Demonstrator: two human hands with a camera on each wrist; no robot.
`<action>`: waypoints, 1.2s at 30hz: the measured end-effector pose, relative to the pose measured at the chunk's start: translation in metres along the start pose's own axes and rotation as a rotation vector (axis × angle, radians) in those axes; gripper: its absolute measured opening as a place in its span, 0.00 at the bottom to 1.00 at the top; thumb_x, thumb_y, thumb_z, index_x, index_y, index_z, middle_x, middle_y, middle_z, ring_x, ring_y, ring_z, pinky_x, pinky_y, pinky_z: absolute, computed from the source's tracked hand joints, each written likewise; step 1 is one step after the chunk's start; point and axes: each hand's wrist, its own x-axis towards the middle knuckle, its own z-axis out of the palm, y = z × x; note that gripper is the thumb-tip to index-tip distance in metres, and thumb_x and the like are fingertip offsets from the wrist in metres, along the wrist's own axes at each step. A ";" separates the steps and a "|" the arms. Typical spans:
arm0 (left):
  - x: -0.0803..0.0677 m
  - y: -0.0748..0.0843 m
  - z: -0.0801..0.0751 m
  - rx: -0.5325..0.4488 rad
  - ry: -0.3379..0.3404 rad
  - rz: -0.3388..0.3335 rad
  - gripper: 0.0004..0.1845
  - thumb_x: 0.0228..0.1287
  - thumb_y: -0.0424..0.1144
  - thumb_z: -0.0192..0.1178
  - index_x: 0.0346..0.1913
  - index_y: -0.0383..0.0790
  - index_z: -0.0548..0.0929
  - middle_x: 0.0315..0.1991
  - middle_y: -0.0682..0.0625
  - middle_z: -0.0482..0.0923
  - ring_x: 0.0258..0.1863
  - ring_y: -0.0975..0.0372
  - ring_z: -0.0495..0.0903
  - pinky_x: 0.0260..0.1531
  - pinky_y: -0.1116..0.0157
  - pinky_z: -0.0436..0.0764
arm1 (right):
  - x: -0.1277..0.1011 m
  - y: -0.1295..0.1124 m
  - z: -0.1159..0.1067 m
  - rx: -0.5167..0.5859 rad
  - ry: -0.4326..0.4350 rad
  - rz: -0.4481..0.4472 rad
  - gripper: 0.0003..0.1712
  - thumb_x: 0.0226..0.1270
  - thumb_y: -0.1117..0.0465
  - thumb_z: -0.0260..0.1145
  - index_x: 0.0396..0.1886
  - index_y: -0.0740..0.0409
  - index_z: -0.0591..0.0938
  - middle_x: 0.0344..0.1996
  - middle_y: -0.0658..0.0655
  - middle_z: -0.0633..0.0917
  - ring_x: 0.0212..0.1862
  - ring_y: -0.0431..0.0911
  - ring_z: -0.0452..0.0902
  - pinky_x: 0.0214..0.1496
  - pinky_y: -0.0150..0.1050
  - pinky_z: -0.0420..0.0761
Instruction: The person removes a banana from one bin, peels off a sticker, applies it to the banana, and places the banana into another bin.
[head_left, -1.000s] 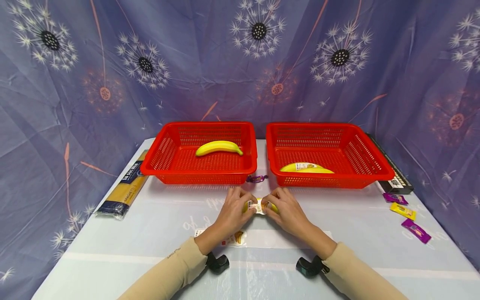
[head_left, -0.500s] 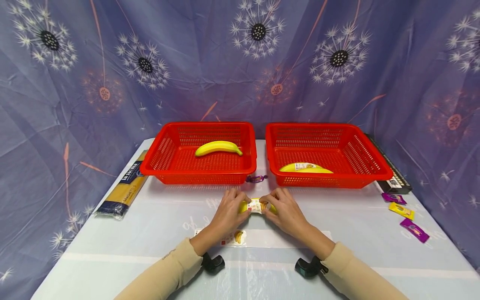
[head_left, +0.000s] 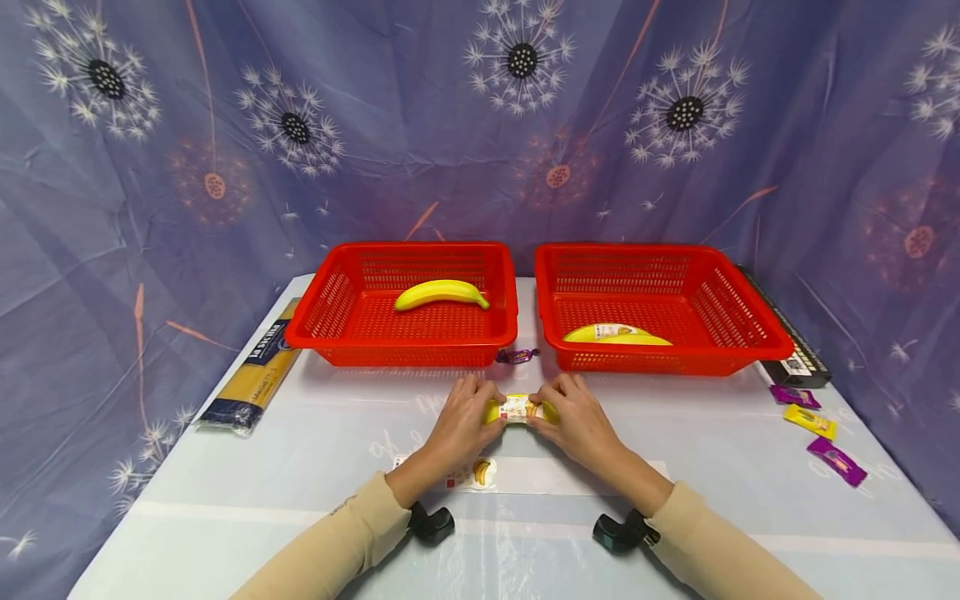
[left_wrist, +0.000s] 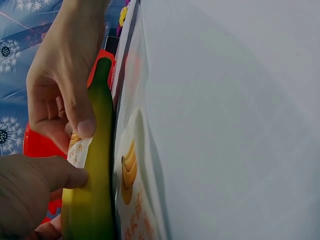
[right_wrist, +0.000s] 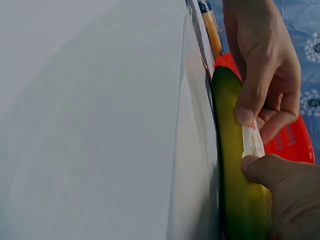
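The banana (head_left: 519,410) is lying on the pale table (head_left: 300,467) just in front of the red baskets (head_left: 405,333), barely shifting over the last second. The left hand (head_left: 459,425) and right hand (head_left: 577,423) are staying curled round its ends, thumbs pressing its white label (left_wrist: 79,151); labelling seems unfinished. Behind the baskets, a dandelion-print cloth (head_left: 420,125) is hanging.

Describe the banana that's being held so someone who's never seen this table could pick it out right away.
Start at the two red baskets at the back of the table. On the bare tabletop just in front of the gap between them, the left hand and right hand hold a banana by its ends. Unlike the basket bananas, it lies outside any basket and wears a white printed label around its middle.
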 end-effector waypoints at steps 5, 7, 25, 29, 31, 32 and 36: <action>0.000 0.002 -0.001 -0.011 -0.005 -0.006 0.13 0.50 0.37 0.69 0.39 0.43 0.79 0.36 0.51 0.71 0.39 0.60 0.67 0.41 0.64 0.68 | -0.007 0.008 -0.006 0.014 0.001 0.032 0.20 0.41 0.53 0.79 0.35 0.50 0.82 0.32 0.49 0.77 0.35 0.41 0.67 0.31 0.33 0.67; -0.001 0.002 -0.001 -0.011 -0.006 -0.009 0.13 0.50 0.37 0.69 0.39 0.44 0.79 0.36 0.51 0.71 0.39 0.60 0.66 0.41 0.64 0.68 | -0.009 0.009 -0.007 0.016 0.002 0.032 0.20 0.41 0.53 0.79 0.35 0.50 0.81 0.32 0.49 0.77 0.35 0.41 0.68 0.31 0.34 0.67; 0.008 0.004 0.001 0.165 0.036 0.094 0.14 0.49 0.43 0.72 0.39 0.48 0.82 0.37 0.51 0.74 0.37 0.59 0.70 0.38 0.64 0.71 | -0.010 0.009 -0.006 0.020 0.011 0.031 0.20 0.43 0.54 0.78 0.34 0.53 0.79 0.30 0.49 0.72 0.34 0.41 0.64 0.31 0.32 0.62; 0.004 -0.002 -0.003 0.116 0.027 0.054 0.15 0.48 0.40 0.72 0.40 0.46 0.81 0.37 0.50 0.73 0.36 0.59 0.69 0.40 0.63 0.71 | -0.008 0.007 -0.004 0.023 0.004 0.053 0.22 0.43 0.54 0.78 0.36 0.54 0.79 0.31 0.51 0.73 0.35 0.44 0.66 0.33 0.35 0.65; 0.003 -0.003 -0.004 0.100 0.019 0.051 0.14 0.49 0.39 0.71 0.40 0.45 0.81 0.36 0.49 0.73 0.36 0.59 0.68 0.40 0.62 0.71 | -0.005 0.004 -0.002 0.022 -0.012 0.069 0.25 0.44 0.51 0.77 0.41 0.55 0.78 0.33 0.53 0.75 0.37 0.46 0.68 0.35 0.36 0.67; 0.003 -0.003 -0.004 0.097 0.016 0.049 0.14 0.49 0.39 0.71 0.40 0.45 0.81 0.36 0.49 0.73 0.35 0.59 0.67 0.40 0.63 0.70 | -0.003 0.003 0.000 0.013 -0.022 0.081 0.27 0.45 0.49 0.77 0.43 0.55 0.77 0.34 0.54 0.76 0.38 0.47 0.69 0.36 0.37 0.68; 0.002 0.000 -0.004 0.100 0.012 0.037 0.14 0.49 0.38 0.71 0.39 0.45 0.80 0.34 0.50 0.70 0.34 0.60 0.65 0.38 0.64 0.69 | 0.004 -0.004 0.005 -0.030 -0.059 0.142 0.31 0.45 0.43 0.75 0.43 0.56 0.77 0.33 0.54 0.75 0.38 0.47 0.69 0.33 0.36 0.67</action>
